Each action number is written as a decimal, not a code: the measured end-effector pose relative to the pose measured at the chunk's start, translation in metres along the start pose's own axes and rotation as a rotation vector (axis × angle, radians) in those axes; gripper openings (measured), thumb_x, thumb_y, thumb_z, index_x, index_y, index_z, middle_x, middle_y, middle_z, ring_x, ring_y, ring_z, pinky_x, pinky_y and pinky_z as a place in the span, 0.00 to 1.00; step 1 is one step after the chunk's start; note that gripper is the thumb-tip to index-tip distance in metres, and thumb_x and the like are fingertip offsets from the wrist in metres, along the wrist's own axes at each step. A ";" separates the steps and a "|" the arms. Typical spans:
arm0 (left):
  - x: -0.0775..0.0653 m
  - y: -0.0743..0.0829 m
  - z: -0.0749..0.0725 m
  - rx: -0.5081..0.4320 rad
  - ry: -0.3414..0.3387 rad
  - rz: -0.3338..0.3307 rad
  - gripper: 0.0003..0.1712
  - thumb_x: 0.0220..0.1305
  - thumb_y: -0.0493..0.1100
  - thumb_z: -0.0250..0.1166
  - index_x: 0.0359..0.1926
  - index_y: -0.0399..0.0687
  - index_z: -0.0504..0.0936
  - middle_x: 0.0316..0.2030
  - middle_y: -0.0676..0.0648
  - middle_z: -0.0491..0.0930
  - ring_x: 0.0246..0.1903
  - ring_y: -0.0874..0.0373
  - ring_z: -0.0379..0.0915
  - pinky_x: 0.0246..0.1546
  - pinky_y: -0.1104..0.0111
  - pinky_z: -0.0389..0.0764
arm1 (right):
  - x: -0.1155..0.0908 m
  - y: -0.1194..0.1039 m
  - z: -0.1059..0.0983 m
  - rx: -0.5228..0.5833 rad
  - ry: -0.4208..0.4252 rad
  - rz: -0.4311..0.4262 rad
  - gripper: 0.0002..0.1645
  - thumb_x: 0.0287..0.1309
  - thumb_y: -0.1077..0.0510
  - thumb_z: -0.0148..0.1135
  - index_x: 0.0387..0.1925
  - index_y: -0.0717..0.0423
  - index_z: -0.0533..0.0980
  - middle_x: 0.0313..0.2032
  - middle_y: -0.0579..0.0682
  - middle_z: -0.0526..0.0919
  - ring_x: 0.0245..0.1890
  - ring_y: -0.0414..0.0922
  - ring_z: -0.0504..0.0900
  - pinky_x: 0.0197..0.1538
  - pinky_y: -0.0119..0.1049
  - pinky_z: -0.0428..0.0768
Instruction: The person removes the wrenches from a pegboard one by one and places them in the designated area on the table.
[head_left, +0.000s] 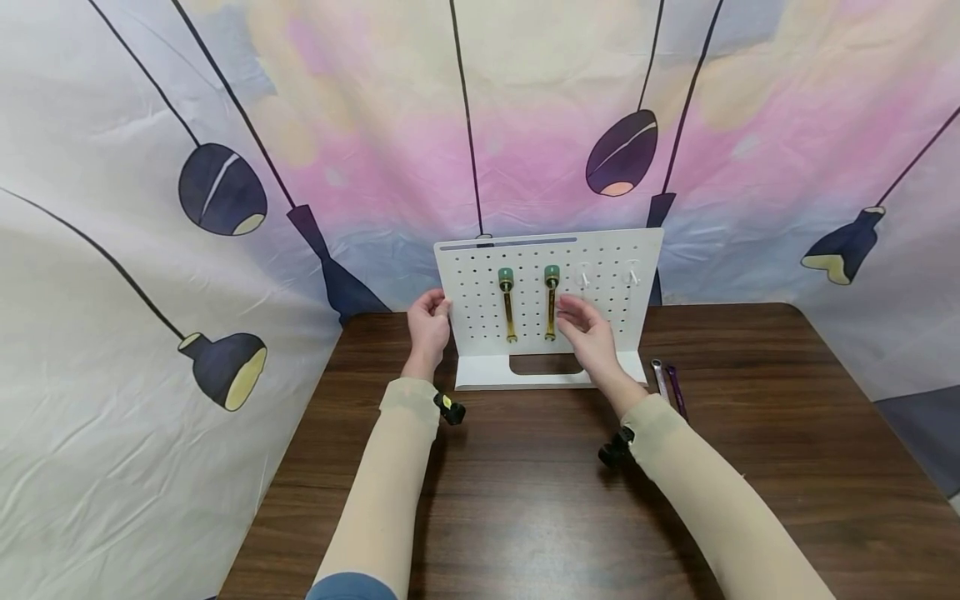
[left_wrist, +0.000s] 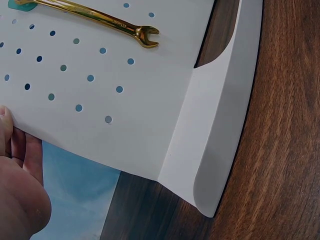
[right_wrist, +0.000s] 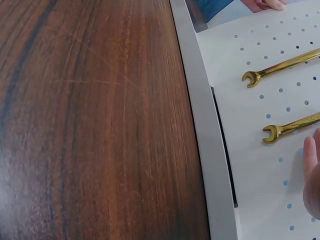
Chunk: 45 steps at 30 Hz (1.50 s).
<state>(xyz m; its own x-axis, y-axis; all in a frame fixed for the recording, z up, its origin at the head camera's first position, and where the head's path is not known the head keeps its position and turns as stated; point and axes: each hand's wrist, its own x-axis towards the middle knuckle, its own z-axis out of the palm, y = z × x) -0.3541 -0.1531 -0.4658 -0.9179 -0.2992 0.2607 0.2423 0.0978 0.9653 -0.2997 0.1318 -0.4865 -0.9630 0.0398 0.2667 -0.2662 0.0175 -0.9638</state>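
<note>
A white pegboard stand (head_left: 480, 312) stands upright on the table. My left hand (head_left: 430, 327) pinches its left edge, thumb in front and fingers behind, as the left wrist view (left_wrist: 22, 185) also shows. Two golden wrenches hang on the board from green-topped hooks: the left wrench (head_left: 509, 315) and the right wrench (head_left: 551, 312). Beside the right wrench is my right hand (head_left: 591, 337), its fingers loosely bent in front of the board. Whether the fingertips touch that wrench I cannot tell. In the right wrist view, both wrenches' open ends (right_wrist: 251, 78) point towards the stand's base.
Two clear hooks, the nearer one (head_left: 584, 275) and the farther one (head_left: 632, 273), sit on the board's right half. A silver wrench (head_left: 660, 379) and a purple wrench (head_left: 677, 392) lie on the brown table (head_left: 517, 500) right of the base. A printed cloth (head_left: 390, 125) hangs behind.
</note>
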 end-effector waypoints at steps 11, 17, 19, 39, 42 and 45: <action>0.000 -0.001 -0.001 0.018 -0.012 -0.004 0.06 0.77 0.32 0.63 0.48 0.31 0.84 0.36 0.48 0.77 0.36 0.58 0.71 0.36 0.72 0.73 | 0.002 -0.005 0.008 0.051 -0.041 0.071 0.29 0.73 0.65 0.65 0.72 0.62 0.73 0.66 0.62 0.79 0.67 0.56 0.77 0.71 0.45 0.73; 0.000 0.000 -0.001 0.019 -0.017 -0.008 0.07 0.78 0.32 0.63 0.49 0.31 0.84 0.37 0.48 0.77 0.36 0.58 0.71 0.37 0.72 0.74 | 0.002 -0.001 0.008 0.053 -0.051 0.117 0.30 0.75 0.63 0.64 0.73 0.62 0.72 0.66 0.64 0.78 0.64 0.52 0.78 0.65 0.40 0.78; 0.000 0.001 -0.001 0.020 -0.016 -0.011 0.07 0.78 0.32 0.63 0.49 0.31 0.84 0.37 0.47 0.77 0.37 0.57 0.71 0.37 0.72 0.74 | 0.002 0.001 0.008 0.047 -0.050 0.132 0.29 0.75 0.62 0.64 0.73 0.64 0.72 0.65 0.64 0.78 0.61 0.50 0.78 0.62 0.37 0.80; 0.000 -0.003 -0.002 0.021 -0.012 -0.012 0.07 0.78 0.32 0.63 0.50 0.31 0.84 0.38 0.46 0.78 0.37 0.57 0.71 0.37 0.72 0.73 | -0.008 0.005 0.012 0.107 -0.088 0.177 0.17 0.76 0.61 0.64 0.57 0.69 0.75 0.56 0.69 0.83 0.49 0.47 0.87 0.54 0.40 0.86; 0.000 -0.002 -0.001 0.012 -0.012 -0.012 0.07 0.78 0.32 0.63 0.50 0.31 0.84 0.38 0.46 0.78 0.37 0.57 0.71 0.37 0.72 0.73 | -0.011 0.006 0.012 0.118 -0.090 0.170 0.18 0.76 0.60 0.64 0.58 0.70 0.75 0.56 0.73 0.82 0.47 0.46 0.88 0.51 0.38 0.87; -0.001 -0.002 -0.001 0.007 -0.015 -0.010 0.07 0.78 0.32 0.63 0.50 0.31 0.84 0.37 0.47 0.77 0.37 0.57 0.71 0.37 0.72 0.74 | -0.015 0.008 0.012 0.112 -0.075 0.164 0.20 0.76 0.60 0.65 0.59 0.71 0.75 0.55 0.72 0.82 0.45 0.43 0.87 0.49 0.37 0.87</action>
<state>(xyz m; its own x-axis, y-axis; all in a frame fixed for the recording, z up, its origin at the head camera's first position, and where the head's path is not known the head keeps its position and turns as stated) -0.3536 -0.1541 -0.4680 -0.9249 -0.2858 0.2508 0.2311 0.1013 0.9677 -0.2875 0.1191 -0.4979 -0.9931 -0.0420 0.1092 -0.1049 -0.0940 -0.9900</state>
